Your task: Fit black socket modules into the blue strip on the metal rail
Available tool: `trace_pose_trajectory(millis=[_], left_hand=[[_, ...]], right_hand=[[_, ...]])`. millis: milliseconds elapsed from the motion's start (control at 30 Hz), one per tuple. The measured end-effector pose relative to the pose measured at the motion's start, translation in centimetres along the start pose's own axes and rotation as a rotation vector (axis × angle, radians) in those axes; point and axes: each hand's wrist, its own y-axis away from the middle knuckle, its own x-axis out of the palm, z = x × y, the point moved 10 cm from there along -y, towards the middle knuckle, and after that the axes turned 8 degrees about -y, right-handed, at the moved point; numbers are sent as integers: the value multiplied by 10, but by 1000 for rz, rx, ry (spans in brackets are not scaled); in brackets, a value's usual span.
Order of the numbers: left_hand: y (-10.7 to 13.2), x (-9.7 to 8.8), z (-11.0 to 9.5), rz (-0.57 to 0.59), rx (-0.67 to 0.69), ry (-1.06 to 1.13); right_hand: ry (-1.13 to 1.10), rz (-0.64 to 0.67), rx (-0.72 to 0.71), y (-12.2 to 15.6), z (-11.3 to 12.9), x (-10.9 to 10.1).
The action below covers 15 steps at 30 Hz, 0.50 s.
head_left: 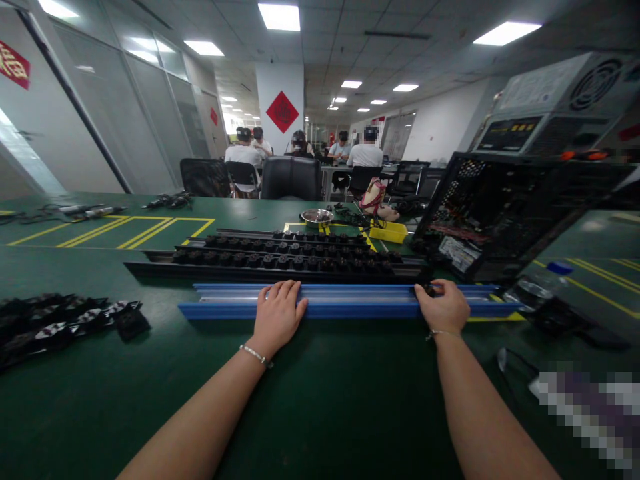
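Note:
A long blue channel rail [350, 310] lies crosswise on the green table in front of me. My left hand [279, 312] grips it left of its middle, with fingers over the far wall and the thumb by the near wall. Towards the rail's right end, my right hand [444, 307] is closed around a small black part [426, 289], mostly hidden by thumb and fingers. Just behind lie several dark rails [220, 272] with rows of round black modules [299, 262] set in them.
Black modules [65, 327] are heaped at the left. An opened computer case [480, 220], a bottle [537, 287] and black-framed glasses [505, 363] are on the right. A metal bowl [317, 217] and a yellow tray [389, 232] stand behind the rails. Seated people [367, 153] are in the background.

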Motion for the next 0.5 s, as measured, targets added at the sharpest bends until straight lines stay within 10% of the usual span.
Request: trace_pose_trajectory(millis=[500], left_hand=[[0, 1, 1, 4, -9, 3]], right_hand=[[31, 43, -262, 14, 38, 17]])
